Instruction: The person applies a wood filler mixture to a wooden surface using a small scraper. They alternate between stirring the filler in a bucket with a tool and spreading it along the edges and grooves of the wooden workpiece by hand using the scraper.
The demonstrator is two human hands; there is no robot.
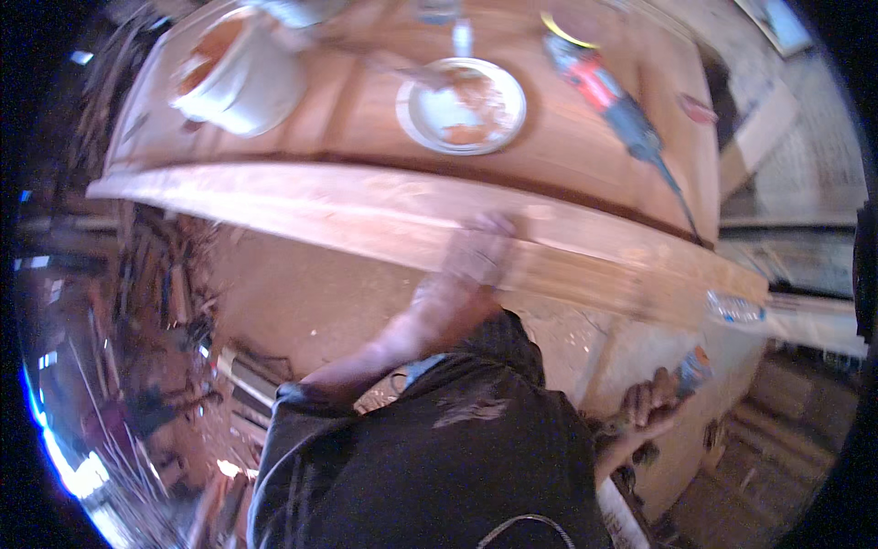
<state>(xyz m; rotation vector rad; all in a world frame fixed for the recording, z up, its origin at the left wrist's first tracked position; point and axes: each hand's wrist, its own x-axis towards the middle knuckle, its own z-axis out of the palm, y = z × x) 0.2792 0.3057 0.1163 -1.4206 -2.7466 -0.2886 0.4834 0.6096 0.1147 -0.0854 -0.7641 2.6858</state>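
Note:
My left hand [480,249] lies over the near edge of a long pale wooden board [366,206], fingers stretched onto its upper face and somewhat smeared by motion. Lower right, apart from the board, my right hand [647,399] has bent fingers. A small blue and orange thing [695,369] sits at its fingers and looks held; blur hides its kind. Beyond the board, a white plate [412,119] carries an orange-brown paste [476,96], with a blurred flat tool [412,71] resting across its rim.
The brown wooden tabletop [357,123] holds a white bucket [261,91] smeared orange inside and a red and dark angle grinder [599,87] with its cord. A clear plastic piece with blue marks [736,307] lies near the board's right end. Scrap wood [251,380] litters the floor at left.

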